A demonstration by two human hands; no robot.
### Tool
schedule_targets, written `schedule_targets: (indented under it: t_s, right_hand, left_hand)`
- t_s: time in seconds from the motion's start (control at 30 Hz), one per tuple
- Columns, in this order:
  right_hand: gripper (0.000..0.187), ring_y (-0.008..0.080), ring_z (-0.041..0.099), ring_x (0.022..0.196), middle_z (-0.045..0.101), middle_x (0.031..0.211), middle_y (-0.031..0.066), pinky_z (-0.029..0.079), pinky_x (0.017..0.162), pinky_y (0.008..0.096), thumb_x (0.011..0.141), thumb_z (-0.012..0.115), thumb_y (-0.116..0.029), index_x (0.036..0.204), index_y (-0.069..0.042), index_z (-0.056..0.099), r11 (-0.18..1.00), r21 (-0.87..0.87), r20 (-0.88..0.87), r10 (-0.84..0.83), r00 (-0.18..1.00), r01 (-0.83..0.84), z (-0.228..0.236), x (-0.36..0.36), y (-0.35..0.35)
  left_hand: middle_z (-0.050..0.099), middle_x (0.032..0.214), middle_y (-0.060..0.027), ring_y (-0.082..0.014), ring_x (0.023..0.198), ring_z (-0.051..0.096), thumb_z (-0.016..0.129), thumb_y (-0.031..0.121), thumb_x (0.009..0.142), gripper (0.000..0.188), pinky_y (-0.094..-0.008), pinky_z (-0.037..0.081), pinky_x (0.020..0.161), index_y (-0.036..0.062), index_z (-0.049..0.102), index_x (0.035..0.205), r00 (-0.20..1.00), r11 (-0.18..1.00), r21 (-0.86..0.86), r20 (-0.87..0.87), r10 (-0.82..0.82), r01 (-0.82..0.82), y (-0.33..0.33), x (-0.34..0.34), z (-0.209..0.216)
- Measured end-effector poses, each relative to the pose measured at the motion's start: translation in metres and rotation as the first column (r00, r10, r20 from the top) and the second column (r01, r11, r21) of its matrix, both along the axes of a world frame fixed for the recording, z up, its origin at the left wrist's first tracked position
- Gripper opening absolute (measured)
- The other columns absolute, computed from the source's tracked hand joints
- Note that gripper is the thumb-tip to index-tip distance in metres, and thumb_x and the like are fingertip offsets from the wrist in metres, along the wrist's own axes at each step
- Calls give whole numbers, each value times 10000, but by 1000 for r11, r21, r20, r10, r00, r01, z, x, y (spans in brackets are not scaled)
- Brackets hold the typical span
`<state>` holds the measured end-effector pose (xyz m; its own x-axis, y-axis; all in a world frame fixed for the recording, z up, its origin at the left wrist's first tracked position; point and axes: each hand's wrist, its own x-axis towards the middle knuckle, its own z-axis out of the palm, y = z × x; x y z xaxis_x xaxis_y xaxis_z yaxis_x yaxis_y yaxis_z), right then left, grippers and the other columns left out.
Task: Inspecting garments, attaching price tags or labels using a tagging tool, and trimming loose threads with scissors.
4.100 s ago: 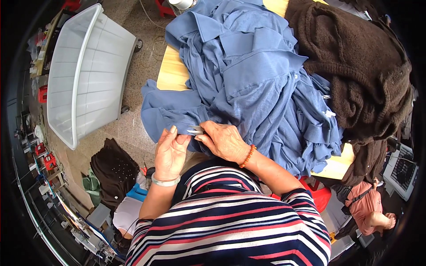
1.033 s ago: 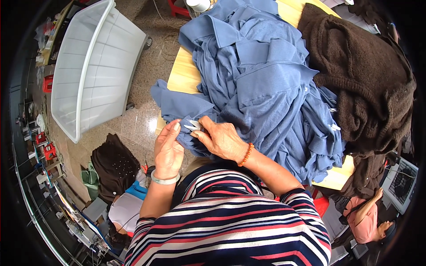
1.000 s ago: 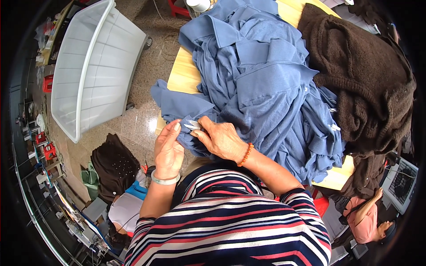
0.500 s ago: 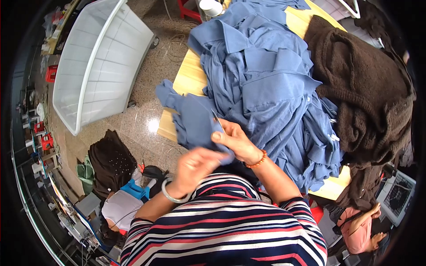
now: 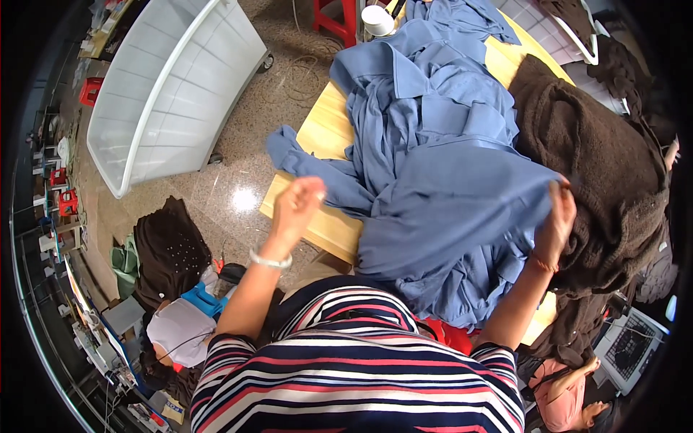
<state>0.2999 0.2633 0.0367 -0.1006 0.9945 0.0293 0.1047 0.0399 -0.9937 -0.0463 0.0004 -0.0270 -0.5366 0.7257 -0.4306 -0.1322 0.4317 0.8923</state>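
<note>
A blue collared shirt [image 5: 462, 195] is spread over a heap of similar blue garments [image 5: 447, 94] on a light wooden table [image 5: 328, 133]. My right hand [image 5: 557, 220], at the right of the heap, is closed on the shirt's edge and stretches the cloth out. Left of the cloth, my left hand [image 5: 294, 213] is raised over the table's edge with its fingers curled together. Slight blur hides what, if anything, is between them. A blue sleeve [image 5: 289, 148] hangs past the table's left edge.
Dark brown knitwear [image 5: 592, 159] is piled at the right of the table. A white cone of thread [image 5: 377, 20] stands at the far end. To the left is a white wheeled bin [image 5: 173, 94]. A co-worker in pink [image 5: 559, 393] is at lower right.
My hands have moved apart: the right swung far right, drawing the shirt out flat, and the left moved up and let go of the cloth. A thin metal blade by my right hand no longer shows.
</note>
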Motion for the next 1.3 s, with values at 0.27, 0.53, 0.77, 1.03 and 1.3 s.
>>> schedule_targets:
  t_s: [0.27, 0.53, 0.77, 1.03, 1.3]
  right_hand:
    - [188, 93, 599, 844, 667, 894, 60, 464, 781, 219, 966, 561, -127, 1026, 24, 657, 945, 323, 359, -171, 918, 50, -16, -24, -27]
    - [94, 117, 504, 633, 573, 761, 50, 424, 585, 261, 880, 579, -35, 954, -31, 638, 829, 54, 393, 495, 775, -557, -11, -147, -105]
    - [190, 403, 604, 790, 587, 889, 189, 486, 676, 451, 818, 608, -100, 991, -24, 595, 686, -61, 490, 653, 577, -725, -70, -206, -145]
    - [214, 395, 618, 822, 614, 917, 153, 503, 689, 467, 798, 652, -174, 950, -42, 581, 650, -108, 657, 615, 437, -752, -134, -259, -147]
    - [216, 45, 404, 444, 454, 560, -61, 319, 413, 235, 932, 620, -236, 811, -57, 620, 614, -564, -194, 551, 811, -552, -165, -243, -107]
  left_hand:
    - [427, 1339, -227, -397, 1267, 381, 706, -23, 706, 688, -444, 323, 1080, 64, 439, 1334, 475, 969, -234, -864, -167, -84, 3, -88, -108]
    - [495, 1235, -187, -418, 1252, 412, 652, -53, 672, 246, -491, 346, 1044, 41, 544, 872, 227, 954, -208, -940, -257, 218, -11, -86, -29]
    - [564, 1132, -177, -369, 1095, 532, 669, 25, 722, 188, -488, 422, 925, 37, 562, 876, 367, 741, -556, -645, -670, 376, -144, -55, -44]
    - [602, 978, -115, -285, 1042, 550, 749, 140, 720, 283, -440, 407, 921, 50, 618, 955, 508, 968, -224, -824, -252, 117, -65, -26, -44]
    - [547, 869, -89, -282, 946, 524, 672, 67, 741, 189, -472, 340, 973, 67, 591, 912, 291, 842, -381, -815, -501, 383, -95, -21, -67]
